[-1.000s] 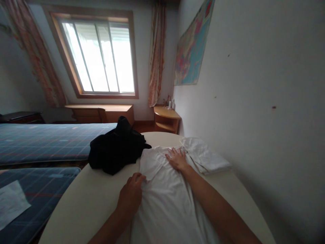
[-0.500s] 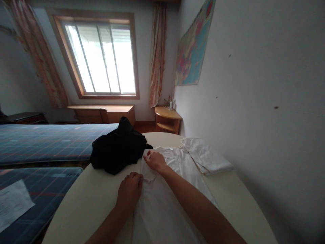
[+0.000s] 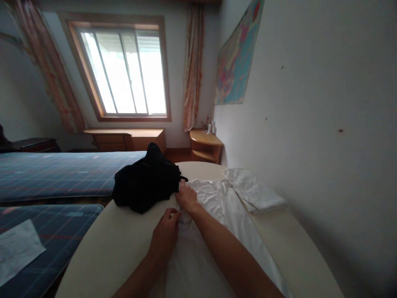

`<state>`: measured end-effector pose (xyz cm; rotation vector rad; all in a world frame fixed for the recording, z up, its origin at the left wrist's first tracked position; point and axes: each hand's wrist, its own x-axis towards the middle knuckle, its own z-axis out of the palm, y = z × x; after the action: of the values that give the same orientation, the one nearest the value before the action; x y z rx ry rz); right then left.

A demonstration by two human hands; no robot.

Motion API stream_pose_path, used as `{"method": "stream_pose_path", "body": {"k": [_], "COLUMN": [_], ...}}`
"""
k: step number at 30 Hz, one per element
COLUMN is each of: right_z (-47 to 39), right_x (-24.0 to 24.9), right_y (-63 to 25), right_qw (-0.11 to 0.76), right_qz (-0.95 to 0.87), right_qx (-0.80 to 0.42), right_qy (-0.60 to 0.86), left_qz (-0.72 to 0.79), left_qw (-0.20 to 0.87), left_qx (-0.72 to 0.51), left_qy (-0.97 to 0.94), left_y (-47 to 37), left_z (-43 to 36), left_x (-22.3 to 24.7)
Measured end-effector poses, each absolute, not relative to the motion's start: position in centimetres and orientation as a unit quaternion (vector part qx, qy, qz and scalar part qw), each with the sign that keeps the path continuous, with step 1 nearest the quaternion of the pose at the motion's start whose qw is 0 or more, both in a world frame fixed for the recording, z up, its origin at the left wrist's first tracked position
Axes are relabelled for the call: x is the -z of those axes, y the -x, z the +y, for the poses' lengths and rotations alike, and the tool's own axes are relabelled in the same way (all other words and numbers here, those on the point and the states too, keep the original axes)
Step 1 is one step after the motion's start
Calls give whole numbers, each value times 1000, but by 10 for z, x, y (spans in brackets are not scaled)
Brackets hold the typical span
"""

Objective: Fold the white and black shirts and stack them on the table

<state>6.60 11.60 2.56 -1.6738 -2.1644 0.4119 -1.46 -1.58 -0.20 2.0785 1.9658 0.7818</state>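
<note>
A white garment [image 3: 214, 244] lies spread on the round cream table [image 3: 120, 244], its far end near the middle of the tabletop. My left hand [image 3: 167, 227] is at the garment's left edge, thumb and fingers pinched on the cloth. Farther up the same edge, my right hand [image 3: 187, 196] is closed on the fabric, right beside a heap of black cloth [image 3: 145, 182]. Another white cloth piece [image 3: 257, 192], folded over, rests at the table's right side.
Two beds with blue plaid mattresses [image 3: 68, 169] stand to the left, a paper sheet [image 3: 20, 248] on the nearer one. A wall [image 3: 325, 174] runs close along the right. Beyond the table are a desk [image 3: 139, 134] and corner shelf [image 3: 206, 138].
My left hand has shifted right and slightly up onto the garment's edge, its fingers now pinched. My right hand's fingers have closed further near the black cloth.
</note>
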Motion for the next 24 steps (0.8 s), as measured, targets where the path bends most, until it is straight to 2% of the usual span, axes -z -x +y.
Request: {"method": "stream_pose_path", "body": {"k": [5,9,17,24], "right_z": [128,142,150,151], "right_x": [-30,-28,-18,-14], "right_y": [-88,-114,-148,-183], "right_qw": [259,300,357,328], "right_qz": [-757,-756,-726,-736], "right_qx": [-200,-247,-297,-264], "right_qy": [566,527,507,531], "left_qz": [574,551,445,423], "left_qw": [91,130,207,184], "left_qx": [-405,-449,-431,-327], "left_qy": [-706,-692,-757,-825], "left_y": [12,3,-26,-32], "left_z": [-14,-20,-43,-46], "left_x": [9,7,0,-3]}}
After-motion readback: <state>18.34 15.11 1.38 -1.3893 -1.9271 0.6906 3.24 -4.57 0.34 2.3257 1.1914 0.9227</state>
